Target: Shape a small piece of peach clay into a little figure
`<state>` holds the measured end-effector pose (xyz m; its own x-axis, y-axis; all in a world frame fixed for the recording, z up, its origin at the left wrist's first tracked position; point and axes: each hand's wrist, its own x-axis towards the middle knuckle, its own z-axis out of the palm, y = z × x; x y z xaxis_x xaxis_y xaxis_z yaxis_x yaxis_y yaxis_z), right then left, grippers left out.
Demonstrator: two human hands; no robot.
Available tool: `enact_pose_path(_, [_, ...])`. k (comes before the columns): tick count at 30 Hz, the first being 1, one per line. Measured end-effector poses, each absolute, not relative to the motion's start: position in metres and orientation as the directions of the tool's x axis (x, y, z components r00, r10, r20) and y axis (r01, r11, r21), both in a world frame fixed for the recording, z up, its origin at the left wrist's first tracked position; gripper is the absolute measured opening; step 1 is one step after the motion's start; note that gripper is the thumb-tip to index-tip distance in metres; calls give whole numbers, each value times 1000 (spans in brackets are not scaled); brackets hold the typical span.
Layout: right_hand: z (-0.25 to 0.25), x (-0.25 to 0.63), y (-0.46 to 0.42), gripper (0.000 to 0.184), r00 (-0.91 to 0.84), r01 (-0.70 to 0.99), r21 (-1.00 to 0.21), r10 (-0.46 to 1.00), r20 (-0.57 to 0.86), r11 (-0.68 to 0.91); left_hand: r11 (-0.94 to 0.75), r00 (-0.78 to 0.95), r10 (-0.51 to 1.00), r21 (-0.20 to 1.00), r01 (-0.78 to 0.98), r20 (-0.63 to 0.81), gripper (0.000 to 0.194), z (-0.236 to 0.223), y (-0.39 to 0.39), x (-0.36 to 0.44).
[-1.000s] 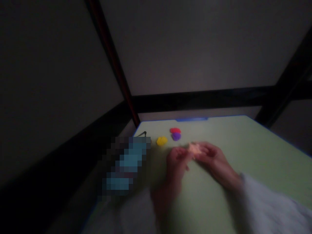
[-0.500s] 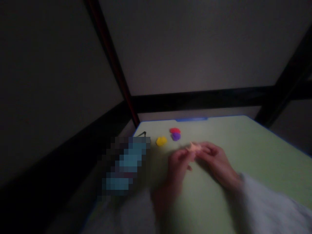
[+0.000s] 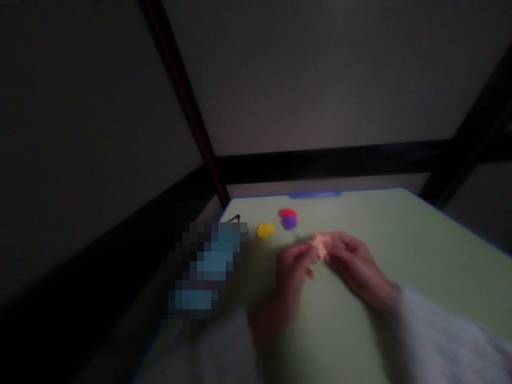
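The scene is dim and blurred. My left hand (image 3: 291, 272) and my right hand (image 3: 354, 264) meet over a pale green mat (image 3: 400, 256), both pinching a small pale orange folded piece (image 3: 320, 242) between their fingertips. It is held just above the mat. Beyond it lie a small yellow piece (image 3: 265, 230), a red piece (image 3: 287, 213) and a purple piece (image 3: 288, 222), the red and purple touching each other. White sleeves cover both forearms.
A pixelated bluish object (image 3: 208, 272) sits at the mat's left edge, with a small dark thing (image 3: 233, 218) behind it. Dark frame bars (image 3: 328, 160) run behind and beside the mat against a plain wall. A blue strip (image 3: 316, 194) marks the mat's far edge.
The orange piece has been turned slightly between the fingertips and shifted a little away from me. The hands stay in nearly the same place.
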<state>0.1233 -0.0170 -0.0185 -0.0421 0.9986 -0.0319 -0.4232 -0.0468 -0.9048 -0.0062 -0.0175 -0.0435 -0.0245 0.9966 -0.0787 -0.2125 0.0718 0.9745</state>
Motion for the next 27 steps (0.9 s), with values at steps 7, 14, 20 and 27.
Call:
enact_pose_path(7, [-23,124,-16,30,1,-365,-931,1000,28,26,57,-18,998,980,-193,-62,24,-45,-19,-6])
enact_pose_path(14, [-19,126,-17,28,3,-351,-935,999,50,48,19,-102,994,975,-223,-43,27,-42,-11,-10])
enact_pose_path(20, [-11,125,-18,21,-21,-166,-980,994,110,105,-83,-61,995,983,-162,74,27,-27,3,-17])
enact_pose_path(27, [-10,126,-17,27,21,-154,-981,993,117,119,-44,176,982,992,-114,64,16,-25,2,-18])
